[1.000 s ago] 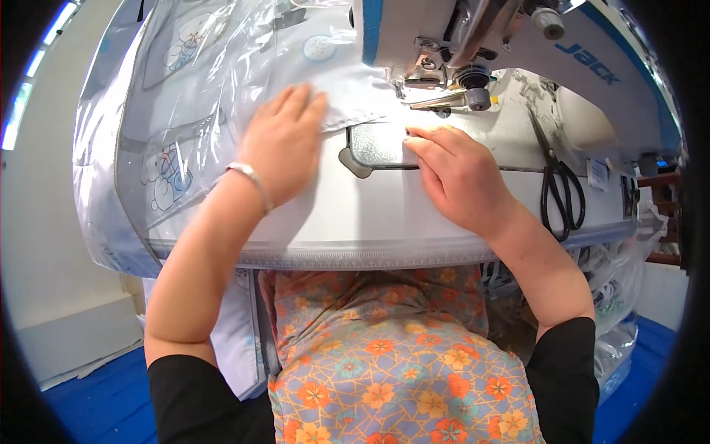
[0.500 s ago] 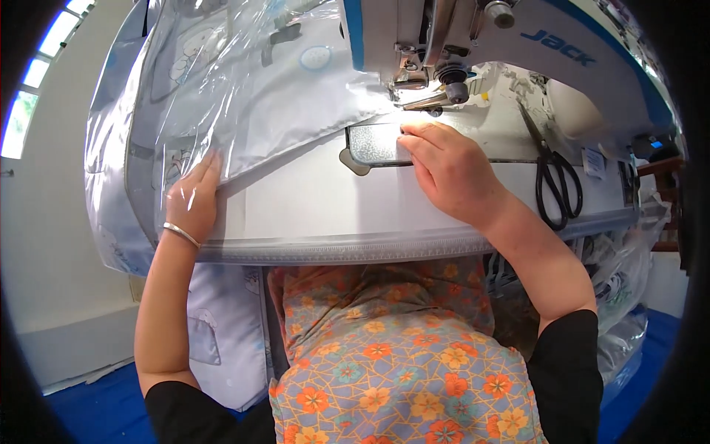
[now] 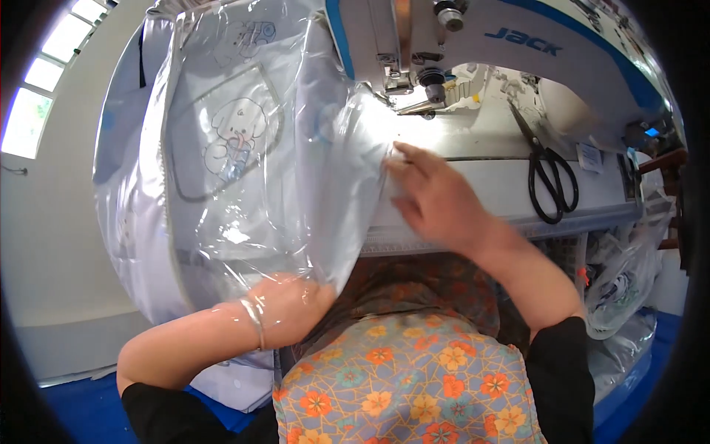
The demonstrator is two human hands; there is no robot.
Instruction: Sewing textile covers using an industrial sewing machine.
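Note:
My left hand (image 3: 296,307) is closed on the near corner of a pale printed fabric piece (image 3: 296,96), and clear plastic film (image 3: 237,233) lies over the hand and wrist. A cartoon puppy print shows through the film. My right hand (image 3: 447,200) is at the piece's right edge, just below the sewing machine's (image 3: 473,26) lit needle area. Its fingertips touch or nearly touch that edge, and motion smears the fingers. The far part of the piece reaches up beside the machine head; the bright light washes out the spot under the presser foot.
Black-handled scissors (image 3: 553,185) lie on the white machine table (image 3: 473,181), right of my right hand. A ruler strip (image 3: 399,243) runs along the table's front edge. Clear plastic bags (image 3: 621,288) hang at the right, below the table. A patterned apron (image 3: 407,385) covers my lap.
My left hand has moved right and toward me, drawing the fabric and film over the table's front edge. My right hand has shifted slightly down, and the fabric now covers the metal plate.

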